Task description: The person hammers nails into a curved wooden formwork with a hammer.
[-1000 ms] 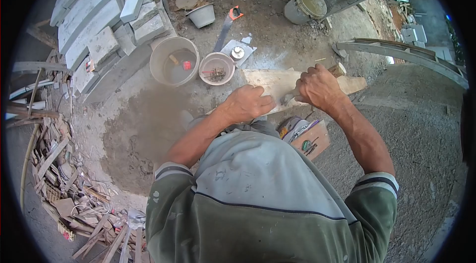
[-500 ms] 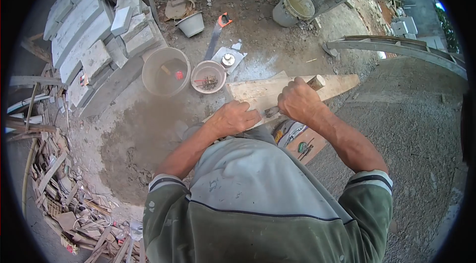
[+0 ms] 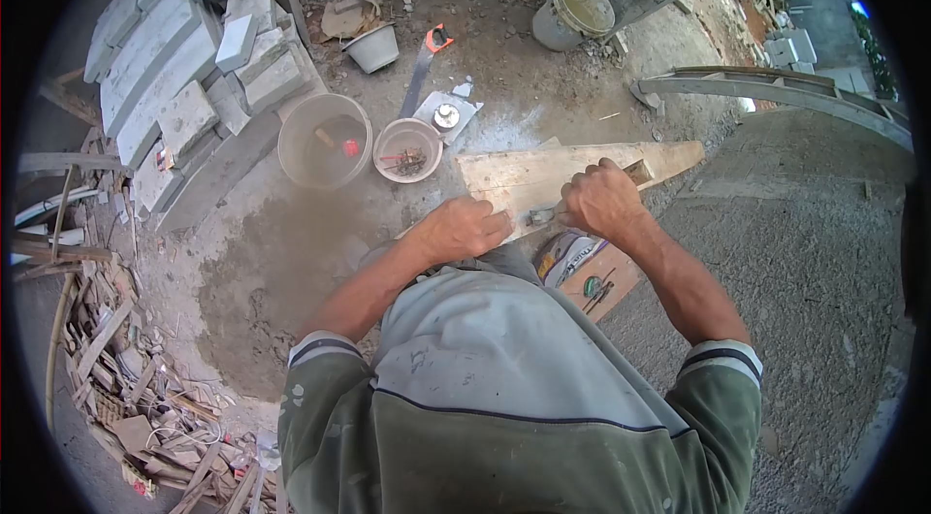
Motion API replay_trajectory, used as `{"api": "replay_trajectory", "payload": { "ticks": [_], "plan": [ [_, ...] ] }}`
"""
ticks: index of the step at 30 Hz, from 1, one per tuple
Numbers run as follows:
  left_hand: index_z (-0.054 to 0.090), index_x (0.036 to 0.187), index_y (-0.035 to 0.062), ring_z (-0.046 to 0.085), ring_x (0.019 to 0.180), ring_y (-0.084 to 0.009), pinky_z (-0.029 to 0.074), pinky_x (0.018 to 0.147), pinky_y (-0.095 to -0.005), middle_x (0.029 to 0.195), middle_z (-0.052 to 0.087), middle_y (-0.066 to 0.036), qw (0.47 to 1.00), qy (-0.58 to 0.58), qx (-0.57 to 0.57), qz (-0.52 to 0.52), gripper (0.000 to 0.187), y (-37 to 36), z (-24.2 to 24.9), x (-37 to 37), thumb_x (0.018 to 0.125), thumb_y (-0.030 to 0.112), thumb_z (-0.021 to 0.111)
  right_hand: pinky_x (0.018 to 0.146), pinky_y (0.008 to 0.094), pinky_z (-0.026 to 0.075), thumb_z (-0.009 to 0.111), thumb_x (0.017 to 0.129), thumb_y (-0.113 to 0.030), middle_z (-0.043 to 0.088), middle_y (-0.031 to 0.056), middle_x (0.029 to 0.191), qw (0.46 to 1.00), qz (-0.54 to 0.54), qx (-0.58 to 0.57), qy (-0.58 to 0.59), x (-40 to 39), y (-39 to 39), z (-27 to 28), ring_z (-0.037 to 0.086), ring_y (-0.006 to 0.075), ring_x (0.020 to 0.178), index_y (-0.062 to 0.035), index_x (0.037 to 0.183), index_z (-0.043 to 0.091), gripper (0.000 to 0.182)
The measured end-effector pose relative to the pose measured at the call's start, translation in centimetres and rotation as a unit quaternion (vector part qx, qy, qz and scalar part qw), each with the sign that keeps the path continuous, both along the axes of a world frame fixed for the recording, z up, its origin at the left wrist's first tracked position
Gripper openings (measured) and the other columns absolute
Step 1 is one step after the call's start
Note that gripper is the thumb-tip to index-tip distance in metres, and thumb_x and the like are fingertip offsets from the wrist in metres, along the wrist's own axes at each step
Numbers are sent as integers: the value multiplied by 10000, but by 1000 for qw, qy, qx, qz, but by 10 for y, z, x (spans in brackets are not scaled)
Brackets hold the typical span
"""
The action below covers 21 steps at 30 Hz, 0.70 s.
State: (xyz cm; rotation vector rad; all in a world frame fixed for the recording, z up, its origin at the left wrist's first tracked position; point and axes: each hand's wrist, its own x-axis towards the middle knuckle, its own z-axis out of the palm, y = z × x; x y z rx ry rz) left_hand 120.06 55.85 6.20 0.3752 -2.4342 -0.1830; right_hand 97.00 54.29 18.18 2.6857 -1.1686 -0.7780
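Observation:
My right hand [image 3: 603, 201] is closed around the handle of a hammer [image 3: 540, 217]. Its metal head points left toward my other hand, and the wooden butt sticks out on the far side of the fist. My left hand [image 3: 465, 228] rests at the near left edge of a pale wooden board [image 3: 514, 175], its fingers pressed together. Whatever those fingers pinch, if anything, is too small to make out. The board tapers to the right and lies in front of my knees.
A round tub [image 3: 325, 141], a small bowl [image 3: 407, 150] of loose bits and a handsaw [image 3: 419, 73] lie ahead left. Pale blocks [image 3: 160, 39] are stacked at left, above wood scraps [image 3: 145, 407]. A bucket [image 3: 574, 17] stands ahead. A printed bag [image 3: 567, 257] lies by my legs.
My right hand has shifted slightly right and up with the hammer, whose head has turned. The board's left end has moved a little right. My left hand has barely moved.

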Motion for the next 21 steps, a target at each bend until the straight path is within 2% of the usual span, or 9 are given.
{"api": "replay_trajectory", "payload": {
  "ticks": [2, 5, 6, 9, 13, 14, 17, 20, 21],
  "plan": [
    [674, 916, 69, 516, 619, -120, 451, 474, -274, 844, 613, 20, 1000, 4, -8, 1, 248, -5, 5, 3, 682, 141, 633, 647, 325, 418, 615, 751, -305, 664, 24, 656, 997, 63, -27, 45, 18, 5, -1, 647, 172, 672, -155, 648, 674, 191],
    [664, 934, 49, 539, 632, -126, 466, 483, -279, 801, 605, -6, 1000, -10, -4, -15, 266, -1, 11, 6, 687, 143, 631, 662, 327, 429, 615, 747, -307, 665, 38, 660, 994, 75, -37, 67, 36, 12, 28, 652, 182, 677, -145, 652, 672, 197],
    [662, 923, 46, 543, 624, -128, 465, 479, -280, 792, 600, -9, 999, -24, -23, -18, 257, -3, 10, 6, 687, 143, 632, 663, 328, 427, 603, 756, -277, 666, 34, 658, 1000, -28, 6, -5, 11, 2, 15, 646, 184, 661, -152, 657, 675, 175],
    [655, 898, 41, 546, 603, -132, 464, 467, -283, 773, 585, -13, 997, -36, -54, -29, 234, -7, 2, 1, 688, 142, 633, 655, 328, 421, 590, 762, -256, 666, 41, 658, 1000, -20, 5, -13, -7, 0, -4, 643, 187, 650, -152, 654, 673, 171],
    [641, 868, 45, 541, 564, -136, 464, 448, -293, 741, 547, -19, 997, -14, -56, -58, 210, -12, 17, -2, 681, 141, 627, 661, 327, 420, 602, 756, -276, 669, 52, 676, 991, 71, -57, 93, 29, 19, 20, 646, 183, 669, -149, 667, 670, 169],
    [641, 868, 45, 541, 564, -136, 464, 448, -293, 741, 547, -19, 996, -16, -49, -66, 210, -10, 13, -1, 681, 141, 627, 671, 337, 425, 600, 759, -285, 672, 56, 700, 999, 1, -31, 30, 12, 15, 15, 647, 190, 688, -135, 701, 673, 177],
    [640, 866, 60, 553, 616, -133, 457, 459, -283, 762, 548, -24, 990, -78, -87, -74, 208, -21, 1, -3, 685, 159, 611, 679, 347, 433, 591, 765, -274, 673, 63, 712, 998, -60, 22, -18, -15, 10, -8, 646, 194, 698, -117, 724, 668, 180],
    [649, 877, 60, 550, 671, -124, 429, 467, -262, 832, 585, -29, 987, -103, -73, -97, 232, -29, 1, -7, 686, 181, 597, 681, 354, 440, 588, 770, -263, 671, 57, 706, 999, -54, 2, -11, -6, 11, 3, 646, 197, 696, -113, 728, 667, 175],
    [652, 893, 55, 544, 690, -120, 415, 472, -253, 873, 596, -30, 991, -81, -100, -28, 249, -33, 8, -7, 692, 189, 592, 682, 355, 439, 590, 769, -255, 671, 53, 705, 998, -58, 1, -14, -5, 15, 6, 646, 195, 698, -117, 726, 666, 163]
  ]
}}
